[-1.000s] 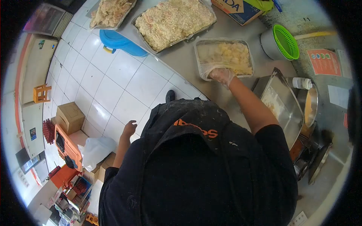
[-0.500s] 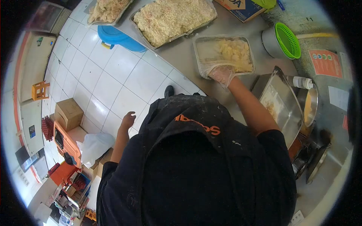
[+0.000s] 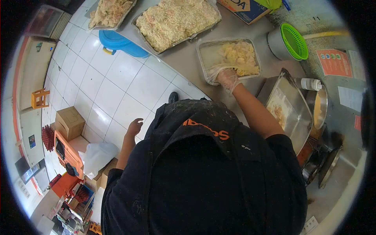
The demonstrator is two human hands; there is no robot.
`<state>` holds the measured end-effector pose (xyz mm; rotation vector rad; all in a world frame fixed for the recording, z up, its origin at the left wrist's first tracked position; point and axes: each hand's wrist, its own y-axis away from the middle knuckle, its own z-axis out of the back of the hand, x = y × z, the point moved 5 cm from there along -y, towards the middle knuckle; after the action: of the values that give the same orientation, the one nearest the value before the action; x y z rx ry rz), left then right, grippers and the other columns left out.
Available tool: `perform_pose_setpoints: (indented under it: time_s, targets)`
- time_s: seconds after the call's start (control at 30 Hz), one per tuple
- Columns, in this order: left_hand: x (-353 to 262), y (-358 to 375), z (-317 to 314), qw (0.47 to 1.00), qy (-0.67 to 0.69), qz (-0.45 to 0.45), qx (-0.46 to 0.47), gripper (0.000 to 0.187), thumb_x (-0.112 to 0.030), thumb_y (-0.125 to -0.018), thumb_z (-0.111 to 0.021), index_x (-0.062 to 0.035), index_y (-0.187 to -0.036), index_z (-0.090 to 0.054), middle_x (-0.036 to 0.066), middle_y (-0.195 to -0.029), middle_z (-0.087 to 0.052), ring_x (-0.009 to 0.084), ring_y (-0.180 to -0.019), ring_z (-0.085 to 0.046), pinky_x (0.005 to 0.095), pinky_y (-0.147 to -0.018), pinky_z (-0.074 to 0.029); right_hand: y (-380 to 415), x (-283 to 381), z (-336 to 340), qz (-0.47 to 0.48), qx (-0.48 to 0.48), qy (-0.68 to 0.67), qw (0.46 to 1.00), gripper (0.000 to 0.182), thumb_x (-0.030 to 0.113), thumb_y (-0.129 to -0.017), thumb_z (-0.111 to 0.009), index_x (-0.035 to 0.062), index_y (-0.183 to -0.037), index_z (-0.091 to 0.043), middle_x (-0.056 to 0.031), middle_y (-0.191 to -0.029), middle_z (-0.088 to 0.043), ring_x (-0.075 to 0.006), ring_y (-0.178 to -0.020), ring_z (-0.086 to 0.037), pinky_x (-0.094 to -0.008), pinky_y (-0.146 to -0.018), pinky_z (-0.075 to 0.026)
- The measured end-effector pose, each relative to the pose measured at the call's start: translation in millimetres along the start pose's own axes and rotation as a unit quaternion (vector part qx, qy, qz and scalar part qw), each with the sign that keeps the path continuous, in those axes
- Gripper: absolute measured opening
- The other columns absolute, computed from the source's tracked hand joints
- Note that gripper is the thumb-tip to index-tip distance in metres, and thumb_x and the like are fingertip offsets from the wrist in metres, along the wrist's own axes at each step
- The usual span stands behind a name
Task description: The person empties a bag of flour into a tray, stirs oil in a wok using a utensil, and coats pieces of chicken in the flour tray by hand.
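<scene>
Since the earlier frame the right hand [image 3: 227, 78] has slid slightly toward nine o'clock along the near rim of the clear plastic container [image 3: 203, 53], and the whole scene has drifted a little the same way; the left hand [image 3: 134, 127] has hardly shifted. The right hand wears a thin see-through glove and sits at the container's six o'clock edge, fingers curled down into it. Whether they actually pinch any of the pale yellow food [image 3: 239, 58] is hard to tell from this height, as the glove and the rim blur together. That food is heaped in the half of the container toward three o'clock, just beyond the fingertips. The left hand hangs bare over the white tiled floor [image 3: 117, 86], loosely open with the fingers relaxed, holding nothing and touching nothing.

At twelve o'clock from the container lies a large tray of breadcrumbs [image 3: 174, 19], with a second tray [image 3: 109, 11] further toward ten o'clock. A blue bin [image 3: 119, 43] stands on the floor under the counter edge. At two o'clock from the container a green strainer [image 3: 293, 39] rests in a grey pot. At four o'clock a steel pan [image 3: 293, 113] sits tilted, a white bottle [image 3: 311, 83] beside it. The person's black apron [image 3: 203, 172] fills the lower middle.
</scene>
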<state>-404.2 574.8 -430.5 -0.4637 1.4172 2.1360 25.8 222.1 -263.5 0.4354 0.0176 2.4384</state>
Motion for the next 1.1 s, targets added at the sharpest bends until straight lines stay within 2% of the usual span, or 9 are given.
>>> perform_pose_setpoints:
  time_s: [0.17,0.27,0.33,0.47,0.53,0.73,0.87,0.93,1.1]
  targets:
    - [-12,4,1,0.999,-0.048,-0.004,-0.005,0.031,-0.021,-0.083,-0.058,-0.0080,-0.111,-0.059,0.020,-0.087,-0.064,0.0270,-0.078,-0.062,0.0352,-0.071,-0.049,4,-63,-49,-0.061,-0.045,0.061,0.995,0.025,0.022,-0.077,-0.055,0.0027,-0.089,-0.064,-0.0185,-0.091,-0.064,-0.0355,-0.083,-0.062,-0.0442,-0.072,-0.050]
    - [-6,8,2,0.999,-0.039,0.005,0.001,0.033,-0.021,-0.083,-0.058,-0.0067,-0.112,-0.058,0.020,-0.088,-0.064,0.0274,-0.078,-0.062,0.0351,-0.071,-0.049,24,-89,-49,-0.203,0.053,-0.104,0.972,0.023,0.019,-0.078,-0.054,-0.0019,-0.080,-0.064,-0.0193,-0.090,-0.065,-0.0339,-0.081,-0.063,-0.0453,-0.071,-0.049]
    - [37,-5,-3,1.000,0.017,0.016,0.007,0.034,-0.023,-0.082,-0.059,-0.0073,-0.112,-0.059,0.020,-0.091,-0.064,0.0296,-0.081,-0.063,0.0357,-0.072,-0.049,24,-37,26,-0.355,0.120,-0.314,0.872,0.033,0.026,-0.087,-0.045,-0.0004,-0.095,-0.062,-0.0163,-0.097,-0.066,-0.0262,-0.083,-0.064,-0.0344,-0.072,-0.050]
    - [65,-5,0,0.997,0.055,0.055,0.019,0.034,-0.024,-0.082,-0.060,-0.0087,-0.112,-0.059,0.019,-0.093,-0.065,0.0306,-0.084,-0.062,0.0361,-0.074,-0.049,41,-51,26,-0.403,0.039,-0.508,0.761,0.022,0.021,-0.085,-0.049,0.0020,-0.089,-0.059,-0.0117,-0.088,-0.065,-0.0202,-0.072,-0.063,-0.0294,-0.060,-0.048]
    - [60,-1,8,0.998,-0.006,0.057,0.010,0.034,-0.024,-0.082,-0.060,-0.0099,-0.112,-0.060,0.019,-0.094,-0.065,0.0306,-0.085,-0.062,0.0360,-0.075,-0.049,49,-60,28,-0.418,-0.019,-0.621,0.663,0.015,0.018,-0.084,-0.052,0.0037,-0.086,-0.058,-0.0087,-0.083,-0.065,-0.0162,-0.065,-0.062,-0.0260,-0.051,-0.048]
    - [13,9,18,0.995,0.030,0.090,0.030,0.035,-0.023,-0.082,-0.060,-0.0069,-0.112,-0.059,0.020,-0.092,-0.064,0.0300,-0.085,-0.062,0.0358,-0.075,-0.049,69,-62,60,-0.357,-0.068,-0.757,0.542,0.013,0.015,-0.081,-0.059,0.0047,-0.088,-0.057,-0.0058,-0.075,-0.061,-0.0124,-0.058,-0.058,-0.0238,-0.051,-0.048]
    - [12,-16,17,0.999,-0.046,0.011,0.025,0.035,-0.022,-0.082,-0.059,-0.0057,-0.112,-0.058,0.020,-0.092,-0.064,0.0289,-0.086,-0.062,0.0362,-0.076,-0.049,60,-42,91,-0.350,-0.200,-0.715,0.571,0.015,0.016,-0.081,-0.060,0.0055,-0.091,-0.058,-0.0044,-0.074,-0.060,-0.0118,-0.059,-0.058,-0.0234,-0.051,-0.047]
    - [-7,-18,17,0.991,-0.125,0.022,0.031,0.036,-0.023,-0.082,-0.059,-0.0062,-0.114,-0.056,0.022,-0.093,-0.063,0.0280,-0.087,-0.062,0.0363,-0.076,-0.049,43,-51,97,-0.362,-0.177,-0.567,0.718,0.018,0.015,-0.079,-0.062,0.0041,-0.093,-0.058,-0.0049,-0.076,-0.061,-0.0137,-0.064,-0.060,-0.0244,-0.055,-0.048]
    - [-36,-20,26,0.992,-0.127,0.016,-0.007,0.041,-0.024,-0.082,-0.059,-0.0066,-0.119,-0.052,0.022,-0.095,-0.063,0.0306,-0.089,-0.061,0.0371,-0.079,-0.048,3,-61,81,-0.211,-0.192,-0.277,0.918,0.025,0.017,-0.075,-0.063,0.0029,-0.096,-0.060,-0.0083,-0.086,-0.062,-0.0238,-0.077,-0.061,-0.0322,-0.067,-0.049]
